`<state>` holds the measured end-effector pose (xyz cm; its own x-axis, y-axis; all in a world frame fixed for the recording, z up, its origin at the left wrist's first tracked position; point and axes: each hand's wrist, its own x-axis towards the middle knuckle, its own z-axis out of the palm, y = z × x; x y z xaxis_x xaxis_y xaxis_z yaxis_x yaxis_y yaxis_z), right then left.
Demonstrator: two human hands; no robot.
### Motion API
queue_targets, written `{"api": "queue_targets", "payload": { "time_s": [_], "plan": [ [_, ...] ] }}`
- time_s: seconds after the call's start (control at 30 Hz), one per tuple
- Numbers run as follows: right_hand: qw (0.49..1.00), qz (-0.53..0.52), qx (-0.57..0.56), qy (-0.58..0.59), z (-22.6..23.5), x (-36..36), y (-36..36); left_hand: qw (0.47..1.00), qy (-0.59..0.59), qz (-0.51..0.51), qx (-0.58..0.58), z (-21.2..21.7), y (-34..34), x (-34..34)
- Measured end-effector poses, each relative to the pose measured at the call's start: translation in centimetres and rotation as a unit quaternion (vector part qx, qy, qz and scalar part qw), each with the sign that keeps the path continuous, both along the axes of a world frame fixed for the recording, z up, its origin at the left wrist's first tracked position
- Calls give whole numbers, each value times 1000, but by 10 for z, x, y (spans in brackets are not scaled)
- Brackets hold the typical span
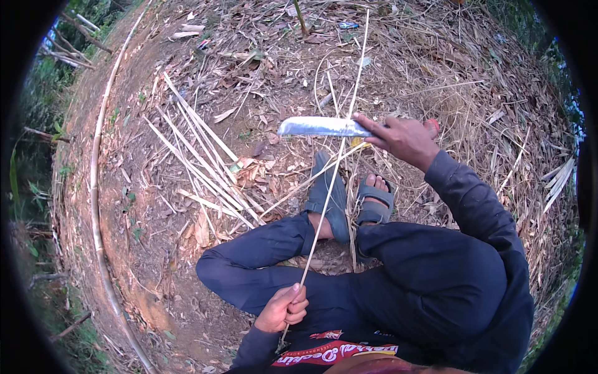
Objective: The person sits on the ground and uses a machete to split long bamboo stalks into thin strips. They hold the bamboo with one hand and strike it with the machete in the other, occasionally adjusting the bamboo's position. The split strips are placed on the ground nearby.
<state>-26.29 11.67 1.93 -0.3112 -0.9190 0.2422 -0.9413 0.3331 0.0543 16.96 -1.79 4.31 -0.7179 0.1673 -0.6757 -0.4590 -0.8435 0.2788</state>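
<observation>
Left hand (283, 308) fisted tight on thin bamboo strip (333, 168), right hand (405, 138) clamped on knife (321, 126), blade crossing strip well above left grip.

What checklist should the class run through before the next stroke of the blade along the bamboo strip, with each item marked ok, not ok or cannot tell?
1. Left hand grips the bamboo strip near its lower end: ok.
2. Right hand holds the knife by the handle end: ok.
3. Blade meets the strip: ok, they cross.
4. Left hand well away from the blade: ok.
5. Sandalled feet out of the blade's line: not ok, they lie just under it.
6. Blade sharpness: cannot tell.
</observation>
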Motion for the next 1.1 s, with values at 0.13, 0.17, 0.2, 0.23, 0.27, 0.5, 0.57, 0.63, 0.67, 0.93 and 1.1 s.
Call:
{"api": "queue_targets", "payload": {
  "time_s": [0.13, 0.17, 0.2, 0.23, 0.27, 0.5, 0.57, 0.63, 0.67, 0.93, 1.1],
  "plan": [
    [999, -42, 15, -8, 3, -28, -7, 999, -15, -8, -28, 3, -3, -9],
    [999, -44, 16, -17, 6, -12, -13, 1000, 7, -13, -14, -4, -3, -8],
    [997, -62, 32, -25, 13, 1, -17, 1000, 14, -16, 3, -8, -4, -8],
    [999, -34, 30, -27, 11, 14, -20, 1000, 18, -5, 10, -8, -5, -7],
    [999, 19, 24, -33, 11, 32, -21, 1000, 21, 3, 10, -6, -5, -6],
    [999, 41, -2, 15, -11, 14, 10, 1000, 23, -14, -2, -4, -1, 21],
    [981, -128, -60, -134, -35, -36, 19, 1000, 11, -24, -15, 0, 5, 42],
    [954, -199, -107, -199, -58, -77, 37, 999, 24, -26, -33, -11, 16, 53],
    [951, -192, -117, -211, -59, -76, 36, 999, 23, -19, -37, -17, 21, 60],
    [700, -237, -222, -636, -17, 46, -28, 908, 67, -77, -407, -31, 25, 24],
    [694, -172, -289, -636, -13, 66, -56, 898, 38, -150, -413, -15, 18, 5]
  ]
}}
